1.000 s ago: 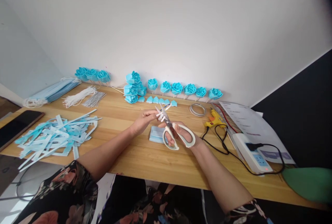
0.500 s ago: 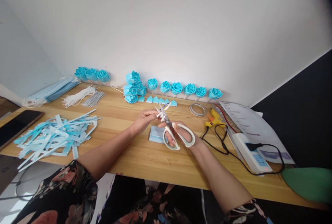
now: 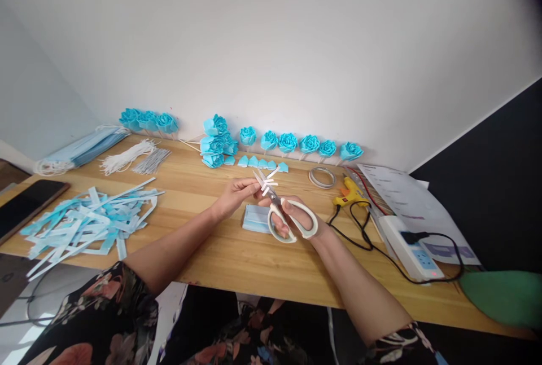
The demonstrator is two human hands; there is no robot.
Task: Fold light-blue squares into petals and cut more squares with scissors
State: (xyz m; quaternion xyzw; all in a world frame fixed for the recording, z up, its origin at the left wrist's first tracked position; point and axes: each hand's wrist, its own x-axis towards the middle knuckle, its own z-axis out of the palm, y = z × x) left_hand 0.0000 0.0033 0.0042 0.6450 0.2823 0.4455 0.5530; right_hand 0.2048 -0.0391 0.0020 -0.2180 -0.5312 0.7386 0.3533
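Note:
My right hand [image 3: 292, 217] has its fingers through the white handles of a pair of scissors [image 3: 275, 200], whose steel blades are parted and point away from me. Small white fringed strips [image 3: 268, 184] show at the blades. My left hand [image 3: 237, 196] is pinched at the left of the blades, seemingly on the white fringed piece, though its fingertips partly hide the grip. Beneath the scissors and right hand lies a folded pale blue stack [image 3: 254, 219] on the wooden table [image 3: 228, 260]. Behind the hands runs a row of small blue cut petals [image 3: 262, 164].
Several blue flowers on stems [image 3: 288, 143] lean along the wall. A tape roll [image 3: 322, 177], yellow glue gun [image 3: 350, 193], its cable and a power strip [image 3: 412, 249] lie right. Left are a heap of blue strips [image 3: 93, 221], white cords [image 3: 127, 156], face masks [image 3: 82, 150] and a phone [image 3: 29, 207].
The scissors' handles have come slightly closer together, and the white fringed piece sits differently at the blades. Both hands stay in nearly the same place; the view shifts slightly.

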